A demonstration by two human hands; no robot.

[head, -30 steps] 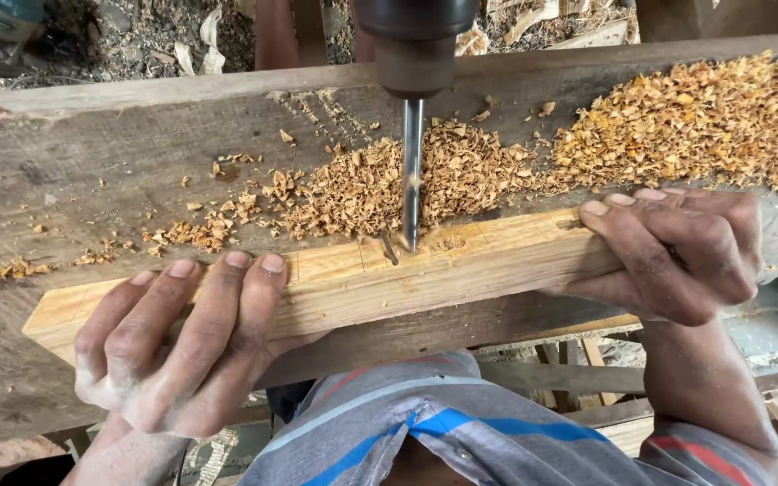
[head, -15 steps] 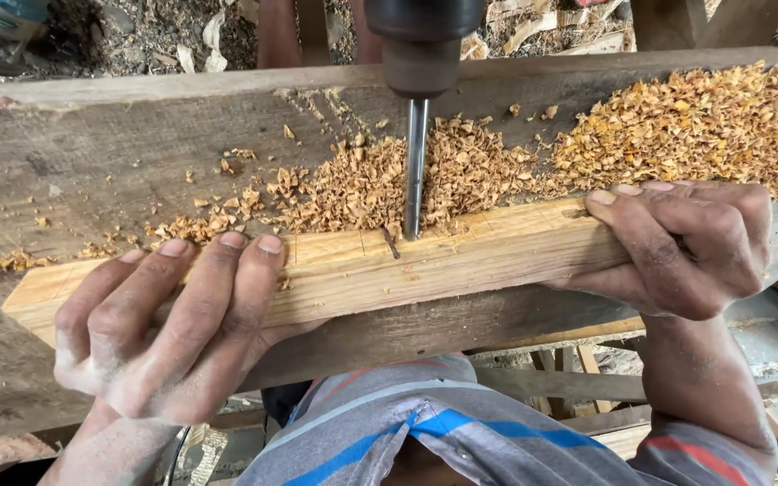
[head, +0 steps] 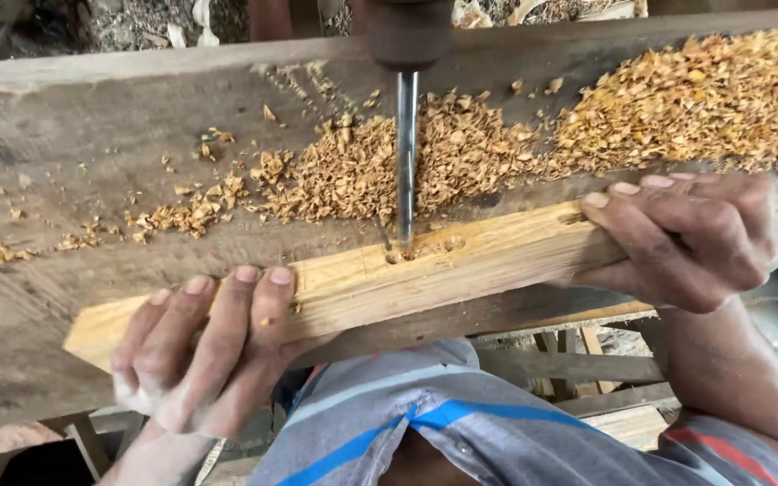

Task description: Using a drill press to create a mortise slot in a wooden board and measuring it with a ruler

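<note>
Pale wooden bar lies slanted across the middle of the frame, rising from lower left to right, flat on the grey weathered counter. Left hand, lower left of frame, has its grip closed on the bar's near end: four fingers curl over the top face, thumb hidden beneath, skin dusted with pale powder. Right hand, at right of frame, has its grip wrapped tight on the far end, fingers folded over the top edge, knuckles raised. Judgement: the two holds sit well apart, one on each side of the cutting point, so the bar is pinned against twist and slide while the tool bears on it. Steel bit drops vertically from a dark chuck at the top centre; its tip meets the bar's top face at a short row of rough overlapping holes, edges torn and fibrous. A further small hole shows near the right fingertips. Bar: freshly cut, light yellow, straight grain, square edges. Counter: rough, cracked, dull grey plank, much older in look. Wood chips: orange-tan, curled and flaky, heaped thickest at the upper right, a second mound just behind the bit, thinning to scattered flecks toward the left. Striped grey-and-blue shirt fills the bottom centre.
</note>
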